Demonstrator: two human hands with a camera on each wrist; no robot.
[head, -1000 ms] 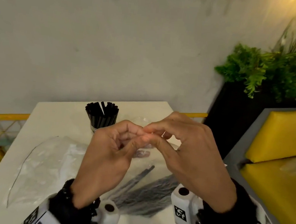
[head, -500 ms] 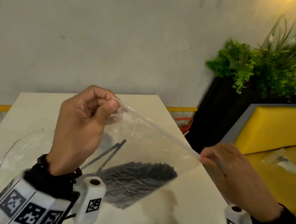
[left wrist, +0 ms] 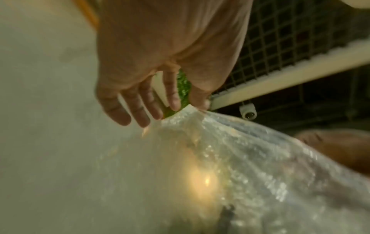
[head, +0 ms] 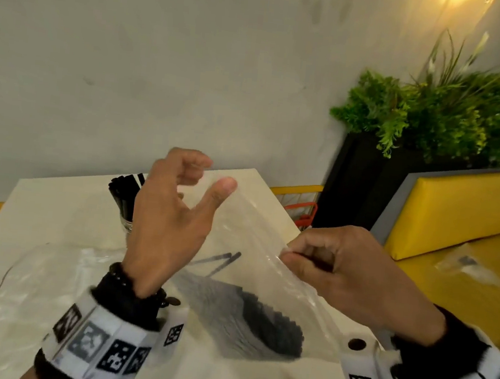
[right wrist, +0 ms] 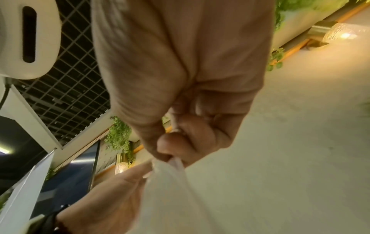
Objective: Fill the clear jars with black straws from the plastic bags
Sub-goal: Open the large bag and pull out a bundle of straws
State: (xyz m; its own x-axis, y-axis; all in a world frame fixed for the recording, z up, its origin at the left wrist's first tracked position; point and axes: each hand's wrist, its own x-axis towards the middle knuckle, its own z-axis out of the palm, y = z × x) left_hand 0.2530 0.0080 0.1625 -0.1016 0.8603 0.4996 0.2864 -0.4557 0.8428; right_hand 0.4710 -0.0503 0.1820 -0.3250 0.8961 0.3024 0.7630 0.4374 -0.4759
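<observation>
A clear plastic bag hangs above the white table, with a bundle of black straws lying in its bottom. My right hand pinches the bag's rim between thumb and curled fingers; the right wrist view shows the same pinch. My left hand is spread, and its thumb touches the rim's other end. A clear jar packed with black straws stands behind my left hand, partly hidden by it.
A second, flattened plastic bag lies on the table's left side. To the right are a yellow bench carrying another small bag and a black planter of green plants. A grey wall stands behind the table.
Both hands first pinched the bag together, then pulled its rim apart. Since then my left hand's fingers have spread off the rim, and my right hand has come up and inward.
</observation>
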